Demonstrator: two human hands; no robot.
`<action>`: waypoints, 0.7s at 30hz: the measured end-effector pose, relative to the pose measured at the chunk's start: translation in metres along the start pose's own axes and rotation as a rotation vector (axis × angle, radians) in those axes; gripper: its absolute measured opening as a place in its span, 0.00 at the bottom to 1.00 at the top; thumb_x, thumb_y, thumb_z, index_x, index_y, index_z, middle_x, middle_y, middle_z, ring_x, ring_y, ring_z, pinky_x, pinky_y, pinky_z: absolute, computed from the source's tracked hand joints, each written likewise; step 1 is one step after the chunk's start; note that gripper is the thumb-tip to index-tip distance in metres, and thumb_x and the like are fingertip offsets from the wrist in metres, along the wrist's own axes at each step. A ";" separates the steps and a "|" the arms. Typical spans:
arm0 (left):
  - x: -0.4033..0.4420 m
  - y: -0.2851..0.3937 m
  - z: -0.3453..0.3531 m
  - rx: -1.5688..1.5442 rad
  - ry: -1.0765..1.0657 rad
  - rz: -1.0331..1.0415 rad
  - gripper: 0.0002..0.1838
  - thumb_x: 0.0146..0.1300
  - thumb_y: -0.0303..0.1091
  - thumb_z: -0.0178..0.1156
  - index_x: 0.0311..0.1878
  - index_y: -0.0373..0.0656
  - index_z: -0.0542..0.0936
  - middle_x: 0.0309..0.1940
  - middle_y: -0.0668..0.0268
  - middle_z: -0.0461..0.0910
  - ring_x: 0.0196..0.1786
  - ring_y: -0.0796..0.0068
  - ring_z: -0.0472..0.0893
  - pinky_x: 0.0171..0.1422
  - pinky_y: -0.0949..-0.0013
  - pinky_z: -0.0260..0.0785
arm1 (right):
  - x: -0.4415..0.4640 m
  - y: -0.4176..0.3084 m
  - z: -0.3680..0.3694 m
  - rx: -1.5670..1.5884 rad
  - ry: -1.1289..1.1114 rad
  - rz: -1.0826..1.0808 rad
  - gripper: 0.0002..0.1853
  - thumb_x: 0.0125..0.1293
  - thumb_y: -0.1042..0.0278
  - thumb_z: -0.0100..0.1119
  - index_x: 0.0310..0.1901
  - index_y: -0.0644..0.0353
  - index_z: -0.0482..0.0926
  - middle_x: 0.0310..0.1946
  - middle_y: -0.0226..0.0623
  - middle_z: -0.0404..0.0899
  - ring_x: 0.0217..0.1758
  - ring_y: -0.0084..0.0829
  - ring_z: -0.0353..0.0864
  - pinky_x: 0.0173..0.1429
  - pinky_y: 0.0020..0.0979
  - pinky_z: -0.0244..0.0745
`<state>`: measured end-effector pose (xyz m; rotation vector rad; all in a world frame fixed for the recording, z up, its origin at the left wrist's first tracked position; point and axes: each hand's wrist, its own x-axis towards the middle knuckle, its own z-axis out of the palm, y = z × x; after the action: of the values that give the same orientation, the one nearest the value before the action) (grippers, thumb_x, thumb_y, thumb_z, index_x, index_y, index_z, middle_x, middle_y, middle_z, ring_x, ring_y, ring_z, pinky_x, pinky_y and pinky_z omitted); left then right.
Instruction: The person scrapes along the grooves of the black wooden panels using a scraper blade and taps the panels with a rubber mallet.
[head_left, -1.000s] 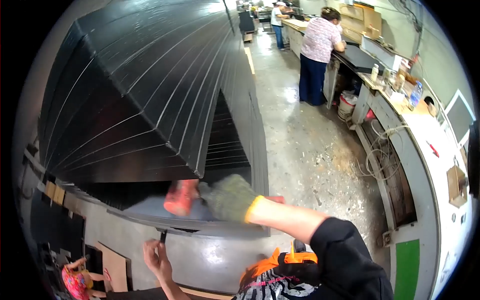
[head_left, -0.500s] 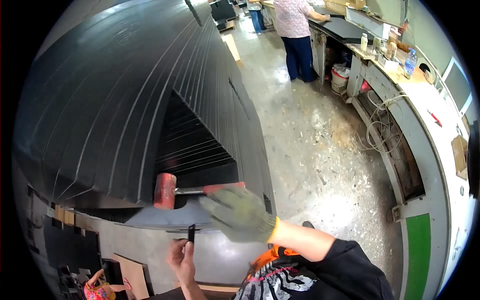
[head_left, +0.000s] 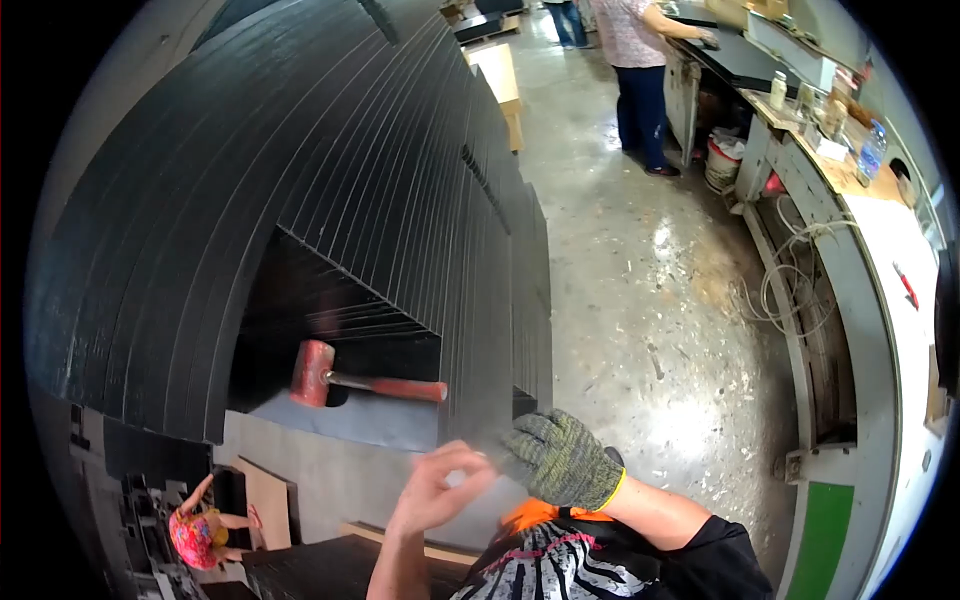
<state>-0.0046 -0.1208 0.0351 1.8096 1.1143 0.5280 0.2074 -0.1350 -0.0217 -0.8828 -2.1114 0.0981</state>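
Observation:
My left hand [head_left: 441, 488] is bare and blurred, thumb and fingers curled together beside my right hand. Whatever it pinches, if anything, is hidden. My right hand [head_left: 564, 463] wears a grey-green knitted glove with a yellow cuff. Its fingers are closed, and what they hold cannot be made out. A mallet [head_left: 372, 382] with a worn red head and red grip lies on a black panel surface inside the recess of the black panel stack [head_left: 330, 150]. Neither hand touches the mallet.
A workbench [head_left: 868, 290] with bottles, red-handled tool [head_left: 905, 285] and cable [head_left: 795, 290] runs along the right. A bucket [head_left: 722, 160] stands under it. One person [head_left: 640, 90] works at the far bench; another [head_left: 195, 530] is at lower left.
My right hand has let go of the mallet, which now lies in the recess, and moved right and down. My left hand moved right towards it; the small black piece it held no longer shows.

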 end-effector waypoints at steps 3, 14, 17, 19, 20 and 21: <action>-0.003 -0.001 0.014 0.008 0.006 -0.117 0.07 0.60 0.29 0.66 0.39 0.36 0.82 0.33 0.63 0.81 0.37 0.72 0.79 0.42 0.71 0.69 | -0.014 0.010 0.004 0.043 -0.093 0.025 0.19 0.55 0.66 0.55 0.49 0.58 0.81 0.43 0.37 0.80 0.45 0.38 0.77 0.48 0.39 0.72; -0.038 0.003 -0.013 0.810 0.390 0.284 0.13 0.44 0.22 0.70 0.36 0.41 0.84 0.31 0.61 0.82 0.41 0.59 0.82 0.44 0.62 0.74 | 0.017 -0.002 0.030 0.079 -0.077 0.031 0.22 0.53 0.67 0.55 0.52 0.60 0.79 0.38 0.41 0.80 0.38 0.40 0.78 0.42 0.39 0.72; -0.066 -0.013 -0.042 0.623 0.703 0.236 0.12 0.46 0.12 0.64 0.34 0.37 0.83 0.31 0.58 0.82 0.38 0.61 0.82 0.41 0.66 0.75 | 0.052 -0.008 0.041 0.015 0.135 0.013 0.21 0.54 0.67 0.54 0.51 0.62 0.78 0.40 0.44 0.79 0.40 0.40 0.77 0.42 0.39 0.71; -0.087 -0.024 -0.060 0.515 0.908 0.212 0.09 0.50 0.14 0.62 0.35 0.36 0.81 0.33 0.56 0.81 0.38 0.59 0.82 0.42 0.65 0.74 | 0.084 -0.007 0.053 -0.044 0.230 -0.090 0.21 0.55 0.66 0.54 0.51 0.63 0.76 0.42 0.45 0.79 0.42 0.40 0.77 0.43 0.39 0.71; -0.097 -0.033 -0.070 0.464 0.966 0.205 0.09 0.52 0.15 0.62 0.37 0.35 0.81 0.32 0.56 0.81 0.38 0.61 0.82 0.42 0.66 0.74 | 0.102 -0.011 0.059 -0.086 0.152 -0.079 0.21 0.56 0.66 0.53 0.52 0.63 0.76 0.43 0.46 0.78 0.43 0.40 0.77 0.43 0.39 0.70; -0.103 -0.038 -0.077 0.467 1.000 0.231 0.08 0.54 0.15 0.60 0.37 0.35 0.81 0.33 0.55 0.81 0.38 0.60 0.81 0.42 0.66 0.73 | 0.122 -0.018 0.067 -0.127 0.073 -0.066 0.21 0.57 0.66 0.53 0.53 0.63 0.75 0.44 0.47 0.78 0.44 0.41 0.77 0.44 0.39 0.70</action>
<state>-0.1303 -0.1663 0.0503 2.1231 1.7943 1.5190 0.0992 -0.0576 0.0215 -0.8767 -2.0935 -0.1016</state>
